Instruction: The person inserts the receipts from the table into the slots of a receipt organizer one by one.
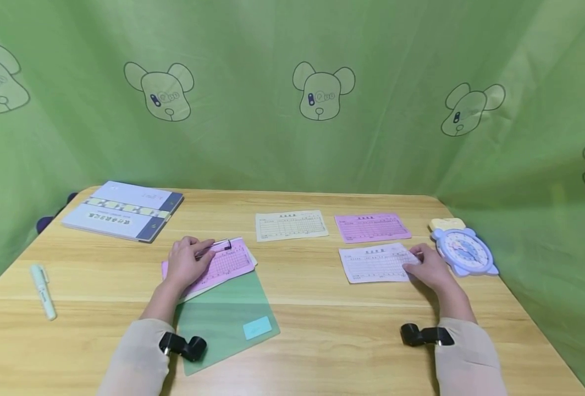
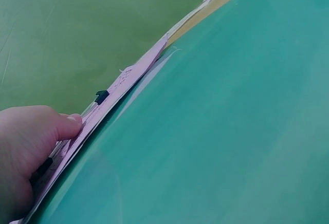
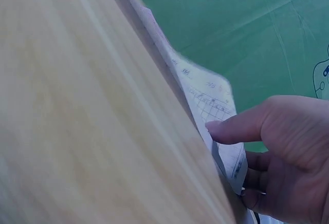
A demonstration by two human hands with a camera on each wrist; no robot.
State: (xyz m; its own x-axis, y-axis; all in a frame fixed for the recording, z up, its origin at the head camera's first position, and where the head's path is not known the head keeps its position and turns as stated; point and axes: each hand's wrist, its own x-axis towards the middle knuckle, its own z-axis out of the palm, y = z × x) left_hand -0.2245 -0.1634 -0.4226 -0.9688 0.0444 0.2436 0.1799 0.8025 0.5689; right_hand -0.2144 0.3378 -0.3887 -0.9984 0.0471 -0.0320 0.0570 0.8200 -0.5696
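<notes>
My left hand [image 1: 186, 263] lies over a pink printed slip [image 1: 230, 267], with its thumb [image 2: 69, 126] on a thin metal clip bar with black ends [image 2: 103, 97]. Under the pink slip show the edges of paler slips, all on a translucent green folder [image 1: 228, 319] with a blue label. The other fingers of that hand are mostly hidden in the left wrist view. At the right, my right hand [image 1: 431, 268] pinches the right edge of a white printed slip [image 1: 374, 263] between thumb and fingers. That edge bends up off the table in the right wrist view.
Beyond the white slip lie a cream slip [image 1: 292, 225] and a pink slip [image 1: 373, 227]. A blue toy clock [image 1: 465, 252] and a yellow block [image 1: 447, 223] sit right of my right hand. Notebooks [image 1: 124, 212] lie at the back left, a pale green highlighter [image 1: 43, 291] at the left.
</notes>
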